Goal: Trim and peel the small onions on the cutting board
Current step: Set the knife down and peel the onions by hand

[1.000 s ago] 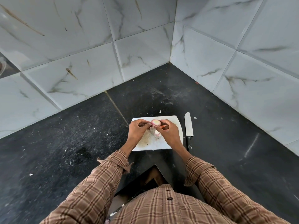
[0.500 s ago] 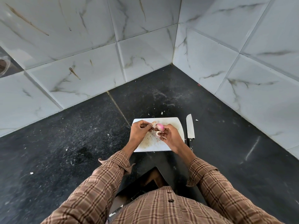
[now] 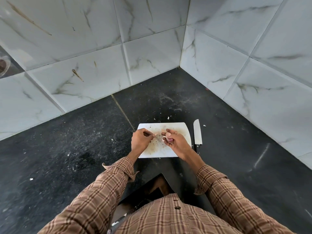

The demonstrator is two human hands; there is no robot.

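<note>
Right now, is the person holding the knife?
No, the knife lies on the counter right of the cutting board, touched by neither hand.

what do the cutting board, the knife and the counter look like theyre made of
Cutting board: probably white plastic, smooth, matte and stained. Knife: bright metal blade, likely steel; the dark handle could be plastic, too small to tell. Counter: looks like polished black stone, speckled, with a seam and faint reflections.

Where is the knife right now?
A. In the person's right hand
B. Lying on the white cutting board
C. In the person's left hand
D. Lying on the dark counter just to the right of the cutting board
D: the knife lies flat on the dark counter beside the right edge of the cutting board, and neither hand touches it.
</note>
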